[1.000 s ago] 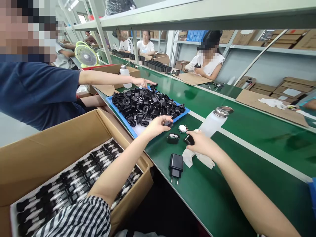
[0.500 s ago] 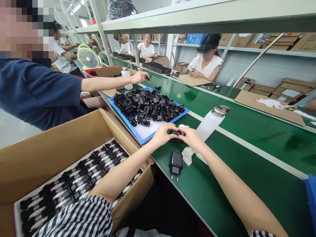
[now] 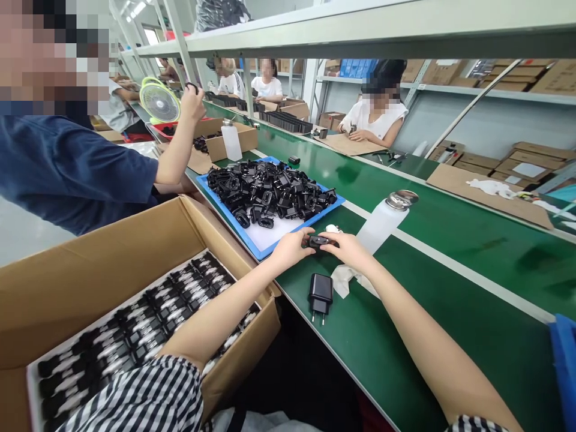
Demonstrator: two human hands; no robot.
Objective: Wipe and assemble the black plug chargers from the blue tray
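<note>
Between my left hand (image 3: pixel 291 247) and my right hand (image 3: pixel 347 248) is a small black plug housing (image 3: pixel 317 241), its hollow side partly showing; the fingertips of both hands pinch its ends. Below them on the green table lies a black two-pin charger (image 3: pixel 321 294), pins toward me. A crumpled white cloth (image 3: pixel 344 279) lies under my right wrist. Behind that wrist leans a translucent bottle (image 3: pixel 382 225) with a metal top. Just beyond my hands, a blue-rimmed tray (image 3: pixel 263 251) carries a heap of black plug parts (image 3: pixel 270 192).
At my left stands an open cardboard box (image 3: pixel 252 342) with rows of black chargers in white packing. A co-worker's arm (image 3: pixel 177 147) is raised beyond it. A second bottle (image 3: pixel 231 141) stands past the tray. A shelf beam (image 3: pixel 360 33) crosses overhead; a blue bin (image 3: pixel 564 354) sits far right.
The piece in my hands has turned slightly, showing more of its hollow side. The co-worker's hand has moved from above the table's far part up and left, now raised with a dark part.
</note>
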